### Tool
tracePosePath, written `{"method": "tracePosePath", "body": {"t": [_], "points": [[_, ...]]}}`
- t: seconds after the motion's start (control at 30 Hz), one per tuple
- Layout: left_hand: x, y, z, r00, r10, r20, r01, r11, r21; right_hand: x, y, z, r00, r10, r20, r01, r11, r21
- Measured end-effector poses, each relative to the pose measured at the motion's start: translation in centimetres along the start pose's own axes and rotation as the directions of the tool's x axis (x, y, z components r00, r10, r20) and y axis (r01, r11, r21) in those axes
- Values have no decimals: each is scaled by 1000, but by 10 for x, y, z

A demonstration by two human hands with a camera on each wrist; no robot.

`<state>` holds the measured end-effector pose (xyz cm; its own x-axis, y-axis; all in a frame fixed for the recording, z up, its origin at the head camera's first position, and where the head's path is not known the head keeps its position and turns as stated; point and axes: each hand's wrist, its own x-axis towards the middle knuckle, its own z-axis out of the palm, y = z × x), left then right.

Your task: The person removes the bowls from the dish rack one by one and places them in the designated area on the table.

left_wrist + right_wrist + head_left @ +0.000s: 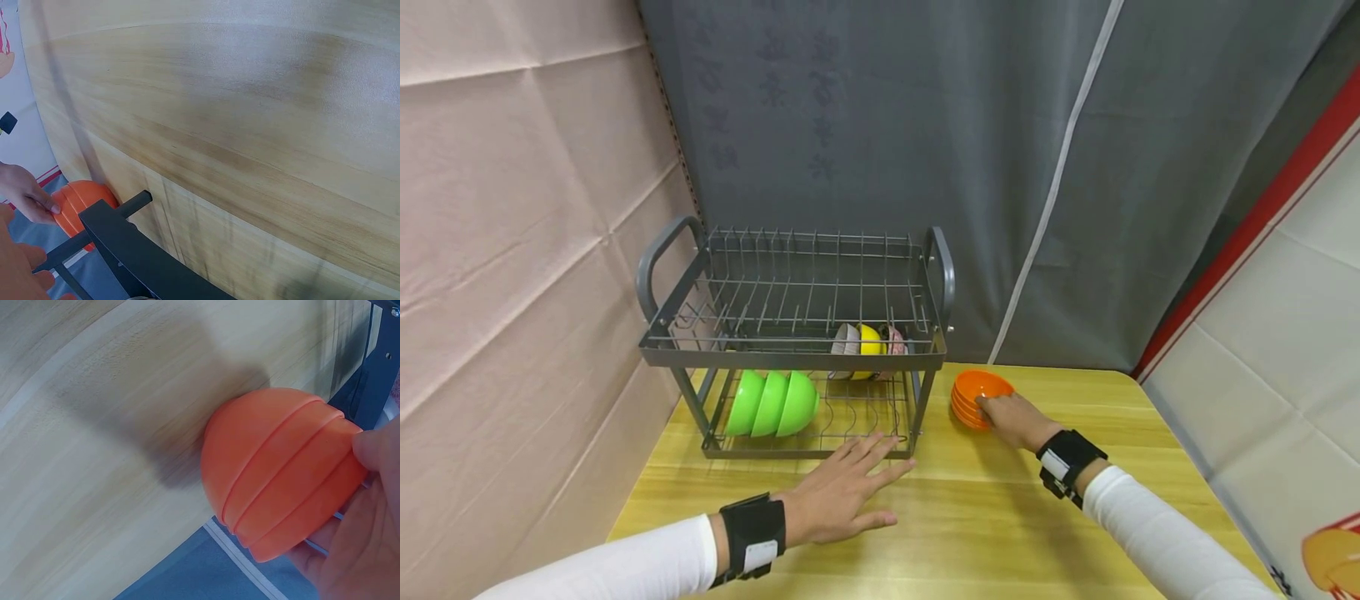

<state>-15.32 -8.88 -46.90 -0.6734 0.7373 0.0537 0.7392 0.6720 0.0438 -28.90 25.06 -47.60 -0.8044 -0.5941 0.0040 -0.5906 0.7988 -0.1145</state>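
A stack of three orange bowls (976, 398) stands on the wooden table (970, 525), just right of a grey two-tier dish rack (790, 360). My right hand (1011, 419) grips the stack at its near side. In the right wrist view the thumb (377, 450) lies on the top bowl of the orange stack (281, 481) and the fingers curl under its rim. My left hand (842, 487) lies flat on the table with fingers spread, its tips at the rack's front foot. The left wrist view shows the orange bowls (78, 199) and the right hand (25, 190) beyond the rack's frame (125, 247).
Three green bowls (772, 404) stand on edge in the rack's lower tier, with a yellow bowl (870, 340) and pale bowls behind them. The upper tier holds nothing. A pink wall is at the left and a grey curtain is behind. Bare tabletop lies in front of the hands.
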Motion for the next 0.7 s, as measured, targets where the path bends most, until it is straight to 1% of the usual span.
{"method": "tracePosePath", "body": {"t": [0.17,0.3,0.43,0.57,0.7], "points": [[0,1,0,1000,1,6,-1,1000,-2,0,-1,-1,999,26,45,-27,999,18],[-1,0,0,1000,-1,6,1,1000,6,1,-2,-3,998,36,54,-37,999,18],[-1,-1,0,1000,-1,10,1,1000,5,1,-5,-5,997,49,58,-48,999,-23],[-1,-2,-1,1000,-8,9,8,1000,12,1,-10,-9,997,68,44,-64,995,-81],[-2,-2,-2,1000,-12,0,12,1000,12,0,-15,-12,997,69,34,-65,993,-99]]}}
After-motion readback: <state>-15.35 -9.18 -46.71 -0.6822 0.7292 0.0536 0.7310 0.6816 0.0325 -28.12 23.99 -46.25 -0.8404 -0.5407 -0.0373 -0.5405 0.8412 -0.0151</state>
